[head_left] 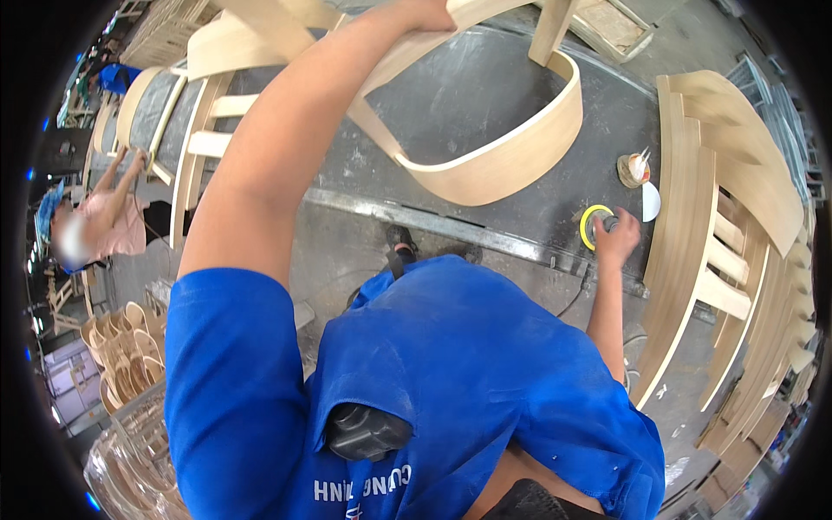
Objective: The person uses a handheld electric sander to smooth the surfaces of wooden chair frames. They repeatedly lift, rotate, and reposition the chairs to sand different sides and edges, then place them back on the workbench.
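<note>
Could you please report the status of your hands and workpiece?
Left hand on curved wooden frame. Right hand gripping yellow-rimmed tool. Frame over dark bench; small pot near tool.

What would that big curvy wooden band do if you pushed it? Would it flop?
Probably not: the curved wooden band looks stiff, since its bend keeps a smooth, open shape. It may be fairly light for its size, because its edge looks thin. It might slide a bit, as the tabletop looks flat and fairly smooth.
</note>
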Demonstrator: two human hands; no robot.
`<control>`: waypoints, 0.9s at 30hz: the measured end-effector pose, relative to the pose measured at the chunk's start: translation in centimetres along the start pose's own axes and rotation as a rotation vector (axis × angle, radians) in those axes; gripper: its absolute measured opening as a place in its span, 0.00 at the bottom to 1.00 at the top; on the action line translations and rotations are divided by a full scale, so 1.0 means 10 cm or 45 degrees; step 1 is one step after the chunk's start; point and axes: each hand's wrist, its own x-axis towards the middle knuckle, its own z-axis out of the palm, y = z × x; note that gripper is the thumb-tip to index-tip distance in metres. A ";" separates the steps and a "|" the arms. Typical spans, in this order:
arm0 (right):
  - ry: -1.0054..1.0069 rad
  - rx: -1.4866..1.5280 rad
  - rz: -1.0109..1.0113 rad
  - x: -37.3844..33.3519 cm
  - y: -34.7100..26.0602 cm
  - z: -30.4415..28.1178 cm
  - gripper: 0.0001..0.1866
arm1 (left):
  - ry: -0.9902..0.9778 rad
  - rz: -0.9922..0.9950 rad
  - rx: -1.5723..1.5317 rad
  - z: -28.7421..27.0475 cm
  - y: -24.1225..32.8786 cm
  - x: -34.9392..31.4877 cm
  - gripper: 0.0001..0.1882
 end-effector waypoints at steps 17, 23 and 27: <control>-0.518 0.227 0.007 0.61 -0.47 -0.42 0.39 | 0.202 -0.326 0.045 -0.33 0.07 -0.76 0.24; -0.695 0.094 -0.787 1.26 -2.33 -1.08 0.38 | 0.102 -0.399 0.028 -0.24 -0.01 -0.55 0.22; -1.139 -0.230 -0.945 1.20 -3.26 -0.80 0.39 | 0.182 -0.486 -0.139 -0.17 -0.02 -0.41 0.20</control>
